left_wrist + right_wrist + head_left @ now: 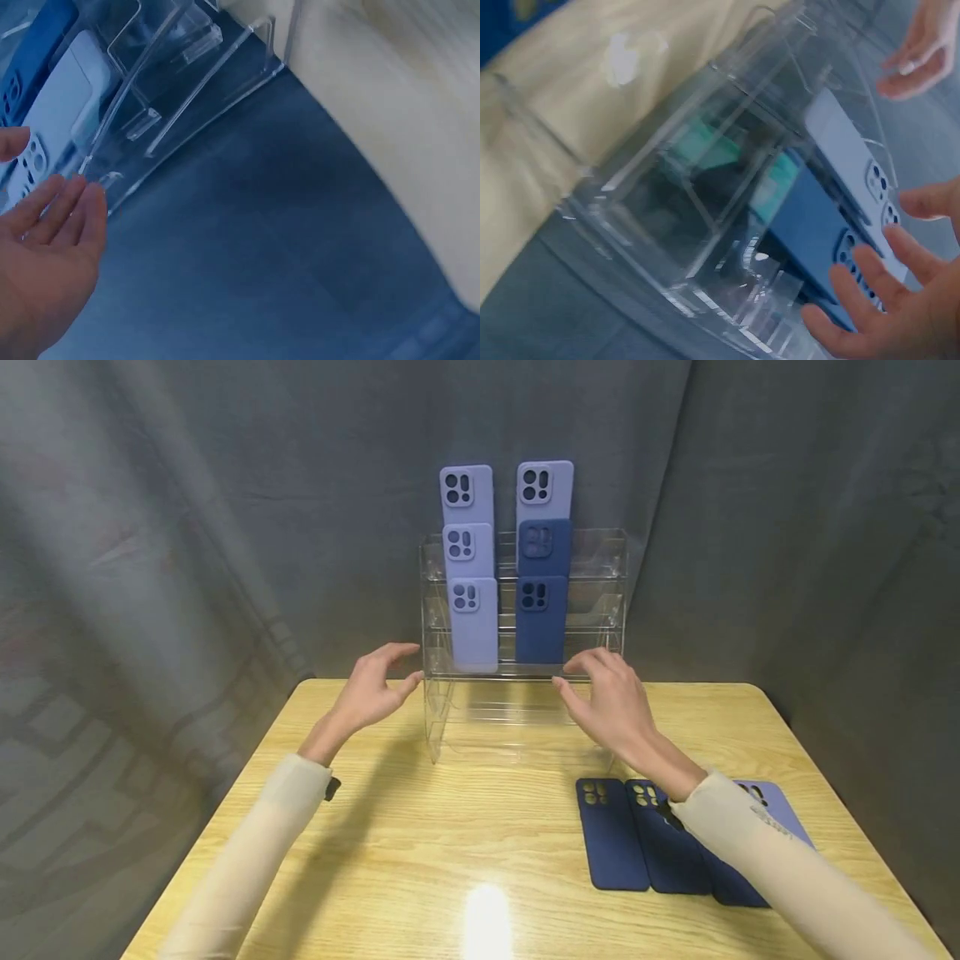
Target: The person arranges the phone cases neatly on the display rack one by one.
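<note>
A clear acrylic tiered rack (517,760) holds phone cases in two columns. The left column has three lavender cases (474,631). On the right, a lavender case (555,497) stands above two navy cases (540,627). My left hand (375,687) is beside the rack's left edge, thumb and fingers apart, holding nothing. Near the bottom of the lower navy case, my right hand (613,706) has its fingers spread and holds nothing; whether it touches the case or rack cannot be told. In the right wrist view, the right fingers (870,274) appear in front of the cases.
Three navy cases (613,843) lie side by side at the table's right, with a lavender case (780,802) beside them, partly under the right sleeve. The wooden table (405,860) has a bright reflection near the front. Grey curtains (337,485) hang behind and around it.
</note>
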`<state>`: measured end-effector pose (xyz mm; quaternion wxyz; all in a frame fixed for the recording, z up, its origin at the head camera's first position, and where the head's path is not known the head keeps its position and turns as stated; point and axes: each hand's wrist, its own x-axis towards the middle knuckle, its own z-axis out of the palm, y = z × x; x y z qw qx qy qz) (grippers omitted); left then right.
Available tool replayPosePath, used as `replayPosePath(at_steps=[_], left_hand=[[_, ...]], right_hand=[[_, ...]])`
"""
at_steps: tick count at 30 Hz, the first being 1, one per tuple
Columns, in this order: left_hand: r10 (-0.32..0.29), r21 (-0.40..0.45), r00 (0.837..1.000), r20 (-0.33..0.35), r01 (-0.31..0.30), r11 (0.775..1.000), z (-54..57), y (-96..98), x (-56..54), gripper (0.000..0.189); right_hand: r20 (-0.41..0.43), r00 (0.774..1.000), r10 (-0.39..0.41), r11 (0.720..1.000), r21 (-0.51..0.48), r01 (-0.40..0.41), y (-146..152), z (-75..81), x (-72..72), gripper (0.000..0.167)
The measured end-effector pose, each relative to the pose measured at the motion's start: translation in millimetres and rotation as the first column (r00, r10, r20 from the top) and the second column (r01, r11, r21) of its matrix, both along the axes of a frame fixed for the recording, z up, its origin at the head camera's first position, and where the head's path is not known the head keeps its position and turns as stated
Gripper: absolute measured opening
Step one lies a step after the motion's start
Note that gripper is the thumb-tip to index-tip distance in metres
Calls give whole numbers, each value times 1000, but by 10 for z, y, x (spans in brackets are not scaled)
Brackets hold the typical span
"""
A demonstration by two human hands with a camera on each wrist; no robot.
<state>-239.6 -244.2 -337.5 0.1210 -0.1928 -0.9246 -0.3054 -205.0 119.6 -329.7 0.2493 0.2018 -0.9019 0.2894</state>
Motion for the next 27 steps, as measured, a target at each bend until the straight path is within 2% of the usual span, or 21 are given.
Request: replayPosePath(at_steps=[2, 4, 9, 16, 22, 25, 27], left_hand=[[-40, -99, 997, -72, 32, 995, 32, 24, 7, 53], [-97, -195, 985, -141, 68, 979, 51, 43, -2, 54], [-220, -359, 951, -216, 133, 924, 73, 73, -47, 58], [-277, -484, 945, -172, 163, 860, 126, 55, -111, 64], [-278, -539, 957, -86, 190, 820, 126, 29, -149, 68], [-287, -572, 957, -49, 209, 794, 105, 35, -160, 71], [-301, -596, 953, -47, 215, 774, 90, 40, -167, 73]], right_hand=[[27, 1000, 13, 1000, 21, -13, 77, -55, 56, 23], [53, 998, 26, 998, 49, -28, 156, -113, 113, 22], [115, 992, 60, 992, 104, -72, 338, -298, 247, 19], [247, 965, 90, 975, 175, -136, 553, -600, 410, 19], [357, 932, 60, 959, 238, -153, 634, -807, 530, 43], [339, 940, 45, 948, 283, -148, 649, -921, 607, 49], [310, 950, 32, 936, 324, -137, 657, -997, 663, 52]])
